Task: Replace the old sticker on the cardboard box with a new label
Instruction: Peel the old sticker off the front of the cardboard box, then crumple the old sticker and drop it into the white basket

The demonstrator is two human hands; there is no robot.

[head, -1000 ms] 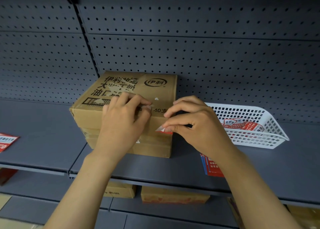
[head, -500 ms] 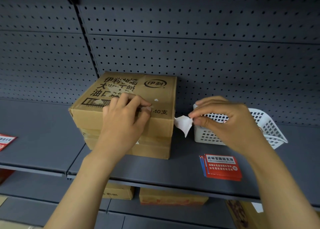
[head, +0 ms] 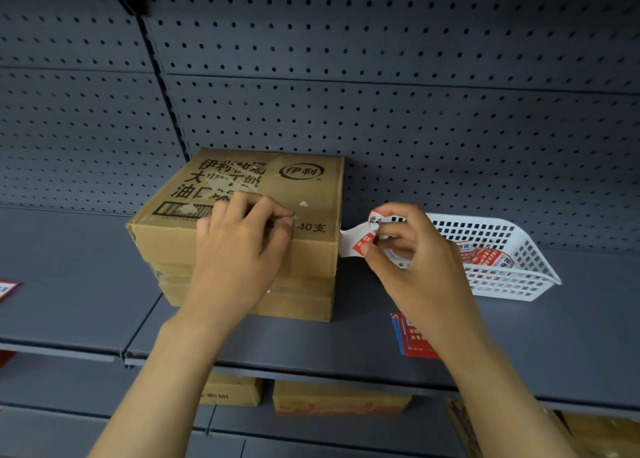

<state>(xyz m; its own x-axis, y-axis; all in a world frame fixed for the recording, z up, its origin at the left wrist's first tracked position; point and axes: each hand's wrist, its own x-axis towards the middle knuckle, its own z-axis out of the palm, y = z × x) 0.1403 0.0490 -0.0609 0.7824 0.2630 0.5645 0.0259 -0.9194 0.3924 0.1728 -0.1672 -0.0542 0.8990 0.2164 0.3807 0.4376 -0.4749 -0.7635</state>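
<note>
Brown cardboard box [head: 242, 243] with black print, white basket [head: 512, 281], red-and-white sticker [head: 360, 239].

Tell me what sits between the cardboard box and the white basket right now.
Head view: the right hand, pinching a peeled sticker; below it, bare shelf.

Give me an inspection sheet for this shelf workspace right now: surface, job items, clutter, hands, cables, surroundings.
Surface: dark grey metal shelf, no spills seen.
Job's things: cardboard box with torn paper residue on top; peeled sticker, red and white, curled, off the box; stack of red labels lying on the shelf.
Clutter: white basket holding crumpled red stickers; a red label at the far left edge.
Grippers: left hand pressed on the box's front top edge; right hand pinching the sticker.
Cables: nothing seen.
Surroundings: pegboard back wall; more boxes on the shelf below.
</note>
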